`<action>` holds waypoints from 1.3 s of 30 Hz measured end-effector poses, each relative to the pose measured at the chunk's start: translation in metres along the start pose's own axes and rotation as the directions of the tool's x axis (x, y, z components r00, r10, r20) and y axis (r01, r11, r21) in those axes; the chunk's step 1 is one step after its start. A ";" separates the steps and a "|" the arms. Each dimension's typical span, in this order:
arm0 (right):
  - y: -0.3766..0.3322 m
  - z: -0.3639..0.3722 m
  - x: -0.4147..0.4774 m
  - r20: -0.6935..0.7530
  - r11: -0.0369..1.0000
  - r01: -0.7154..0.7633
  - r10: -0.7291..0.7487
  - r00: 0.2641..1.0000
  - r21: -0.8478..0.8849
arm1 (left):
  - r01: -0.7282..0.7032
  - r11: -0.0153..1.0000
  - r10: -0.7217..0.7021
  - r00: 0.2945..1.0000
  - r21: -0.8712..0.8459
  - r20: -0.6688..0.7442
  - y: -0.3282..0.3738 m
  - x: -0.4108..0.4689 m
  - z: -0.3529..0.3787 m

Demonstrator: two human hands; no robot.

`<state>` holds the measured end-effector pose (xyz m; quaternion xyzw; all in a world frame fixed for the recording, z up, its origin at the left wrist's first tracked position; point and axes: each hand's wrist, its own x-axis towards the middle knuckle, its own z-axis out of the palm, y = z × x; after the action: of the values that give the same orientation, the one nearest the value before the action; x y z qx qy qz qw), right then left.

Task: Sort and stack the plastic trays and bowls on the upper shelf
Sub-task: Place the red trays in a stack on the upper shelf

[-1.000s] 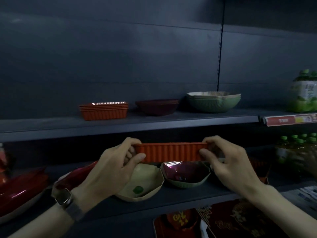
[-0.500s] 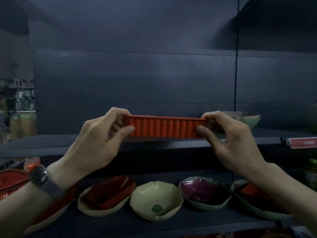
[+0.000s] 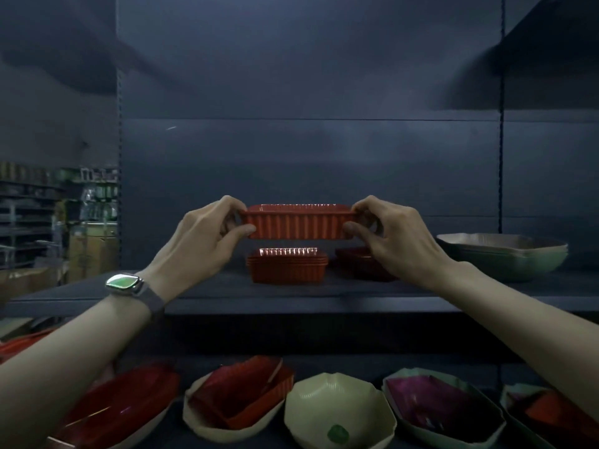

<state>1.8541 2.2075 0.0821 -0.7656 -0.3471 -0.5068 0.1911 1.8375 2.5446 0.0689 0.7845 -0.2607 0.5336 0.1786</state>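
Both hands hold one red ribbed tray [image 3: 298, 222] level in the air, the left hand [image 3: 207, 241] pinching its left end and the right hand [image 3: 392, 238] its right end, thumbs at the front wall and fingers curled over the rim. Gripping it at both ends likely keeps it flat, so it can drop squarely into the stack of matching red trays [image 3: 287, 265] standing on the upper shelf [image 3: 227, 296] just below it; tray and stack are apart, not yet nested. Right of the stack sits a darker dish [image 3: 359, 264], half hidden behind the right hand, its shape hard to make out. Further right stand nested green bowls [image 3: 502, 257]. On the lower shelf lie more bowls and trays: a cream bowl [image 3: 340, 413] and a purple-lined one [image 3: 444, 409], with the row cut off at the frame's lower edge. The dim light blurs finer detail.
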 end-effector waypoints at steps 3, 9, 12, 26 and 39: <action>0.009 0.017 0.013 0.029 1.000 0.000 0.000 1.000 -0.005 | 0.017 1.000 -0.017 1.000 0.018 0.005 -0.021 0.011 0.010; 0.029 0.050 0.032 0.092 0.997 -0.060 0.064 0.994 -0.043 | 0.099 0.995 -0.101 0.994 0.033 0.045 -0.056 0.025 0.041; 0.039 0.068 0.037 0.144 0.991 -0.115 0.123 0.982 -0.062 | 0.146 0.989 -0.148 0.985 0.030 0.093 -0.067 0.030 0.056; 0.065 0.121 0.032 0.267 0.966 -0.237 0.257 0.929 -0.107 | 0.308 0.942 -0.328 0.927 0.131 0.181 -0.097 0.021 0.100; 0.068 0.155 0.043 0.290 0.892 -0.436 0.452 0.844 -0.119 | 0.553 0.832 -0.548 0.805 0.045 0.226 -0.104 0.027 0.122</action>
<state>2.0133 2.2750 0.0608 -0.8992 -0.1739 -0.3306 0.2278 1.9986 2.5539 0.0494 0.8805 -0.0472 0.3615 0.3029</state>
